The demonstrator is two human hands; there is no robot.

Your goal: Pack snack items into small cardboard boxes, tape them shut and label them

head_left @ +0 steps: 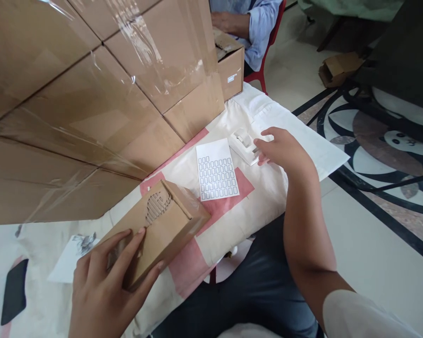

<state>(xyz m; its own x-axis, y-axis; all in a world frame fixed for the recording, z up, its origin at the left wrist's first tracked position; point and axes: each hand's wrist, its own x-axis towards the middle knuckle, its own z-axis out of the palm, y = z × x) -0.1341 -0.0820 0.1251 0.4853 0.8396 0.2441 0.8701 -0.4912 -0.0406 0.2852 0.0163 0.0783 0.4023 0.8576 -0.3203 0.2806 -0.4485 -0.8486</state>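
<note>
My left hand grips a closed brown cardboard box, fingers spread over its top and thumb along the near side. The box lies tilted on the table and has a torn, ridged patch on top near its far end. My right hand is at a small white tape dispenser, its fingers curled at the dispenser's right end. Whether tape is between the fingertips is too small to tell. Between the hands lies a white sheet of small outlined labels, with several gone from its upper part.
Stacked, taped cardboard boxes form a wall at the upper left. Beyond them, a person's sleeve and hand are by an open box. A dark flat object and a white paper lie at left on the cloth-covered table.
</note>
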